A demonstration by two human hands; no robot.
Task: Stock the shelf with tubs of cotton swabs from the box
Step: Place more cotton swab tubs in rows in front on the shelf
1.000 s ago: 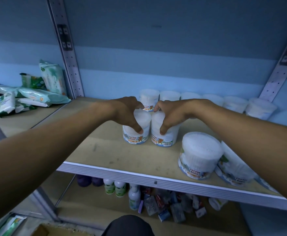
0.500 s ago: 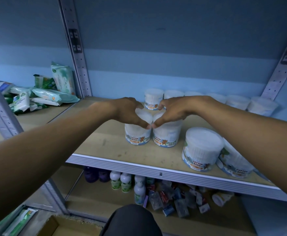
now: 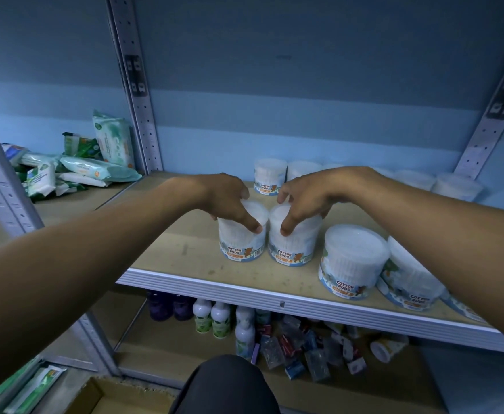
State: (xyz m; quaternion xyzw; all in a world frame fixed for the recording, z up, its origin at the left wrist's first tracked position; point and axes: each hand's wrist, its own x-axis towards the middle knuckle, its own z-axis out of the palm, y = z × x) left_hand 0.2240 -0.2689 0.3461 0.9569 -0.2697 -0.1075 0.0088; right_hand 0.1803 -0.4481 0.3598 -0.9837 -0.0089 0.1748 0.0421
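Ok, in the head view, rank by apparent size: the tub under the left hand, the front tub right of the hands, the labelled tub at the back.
1. Front tub right of the hands, largest, though nearest the camera.
2. Tub under the left hand.
3. Labelled back tub, smallest, farthest away.
All probably identical tubs.

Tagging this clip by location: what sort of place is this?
Probably a shop aisle or stockroom: metal shelving holds identical tubs of cotton buds, packs of wipes lie beside them, and bottles stand below.

Wipe packs [image 3: 95, 171] left bay; bottles [image 3: 211, 319] below.
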